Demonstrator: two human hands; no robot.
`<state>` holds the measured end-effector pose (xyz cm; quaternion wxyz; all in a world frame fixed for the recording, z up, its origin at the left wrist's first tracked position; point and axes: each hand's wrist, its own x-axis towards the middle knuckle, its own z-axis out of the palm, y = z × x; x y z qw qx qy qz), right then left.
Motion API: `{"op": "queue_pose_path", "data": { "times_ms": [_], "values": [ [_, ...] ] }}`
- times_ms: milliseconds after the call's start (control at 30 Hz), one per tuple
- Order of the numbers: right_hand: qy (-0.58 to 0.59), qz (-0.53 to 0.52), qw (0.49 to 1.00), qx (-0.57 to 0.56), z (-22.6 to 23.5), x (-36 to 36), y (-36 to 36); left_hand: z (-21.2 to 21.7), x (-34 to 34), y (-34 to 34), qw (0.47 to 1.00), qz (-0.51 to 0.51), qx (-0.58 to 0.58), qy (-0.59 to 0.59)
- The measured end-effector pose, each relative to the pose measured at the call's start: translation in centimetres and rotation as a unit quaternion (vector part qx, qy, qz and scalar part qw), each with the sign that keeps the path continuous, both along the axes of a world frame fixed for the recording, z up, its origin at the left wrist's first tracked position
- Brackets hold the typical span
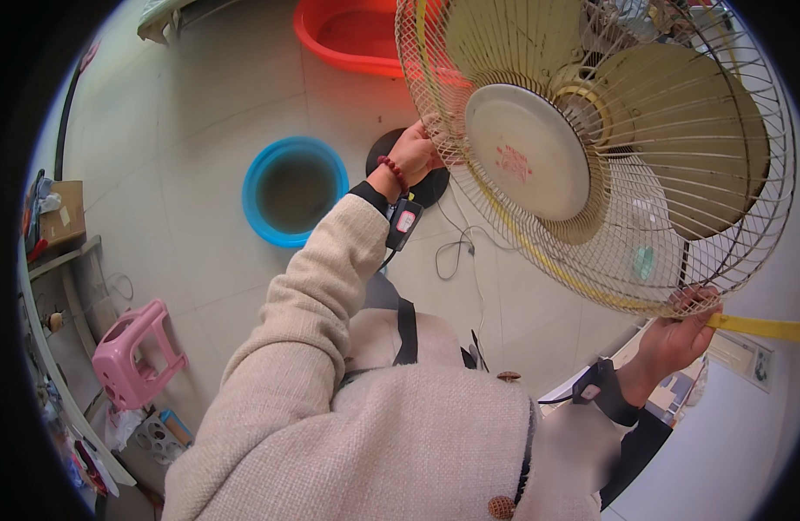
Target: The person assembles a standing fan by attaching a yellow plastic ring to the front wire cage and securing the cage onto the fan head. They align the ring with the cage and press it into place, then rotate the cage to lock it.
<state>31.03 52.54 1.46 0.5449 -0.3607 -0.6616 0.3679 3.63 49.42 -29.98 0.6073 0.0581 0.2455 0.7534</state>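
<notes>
A large electric fan (pixel 528 154) with a wire guard and yellowish blades fills the upper right. Round its guard rim runs a yellow band. My left hand (pixel 410 156), with a red bead bracelet at the wrist, is closed on the guard's left edge; the wires partly hide its fingertips. At the guard's lower right edge, my right hand (pixel 674 345) is closed on the yellow strip (pixel 765 328), whose end sticks out to the right. The fingers of that hand also meet the guard's wires. Below my left hand shows part of a dark round base (pixel 432 187).
A blue basin (pixel 254 193) of murky water stands on the tiled floor, with a red tub (pixel 317 43) beyond it. Thin cables (pixel 456 260) lie under the fan. A pink stool (pixel 126 360) and a cluttered shelf (pixel 57 343) are at the left.
</notes>
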Motion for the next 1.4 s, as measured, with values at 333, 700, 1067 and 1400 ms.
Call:
{"op": "queue_pose_path", "data": {
  "times_ms": [333,700,1067,1400],
  "values": [
    [-0.028,-0.020,0.999,0.003,0.17,-0.38,-0.12,0.08,-0.06,0.00,1.000,-0.003,0.001,-0.003],
    [-0.015,-0.012,1.000,0.014,0.31,-0.67,-0.41,0.62,-0.52,-0.21,1.000,-0.009,-0.017,-0.008],
    [-0.009,-0.003,1.000,0.003,0.59,-0.38,-0.49,0.25,-0.42,-0.03,1.000,-0.009,0.007,-0.020],
    [-0.009,-0.017,1.000,0.004,0.81,-0.56,-0.88,0.05,-0.42,0.10,1.000,0.000,0.002,-0.007]
  ]
}}
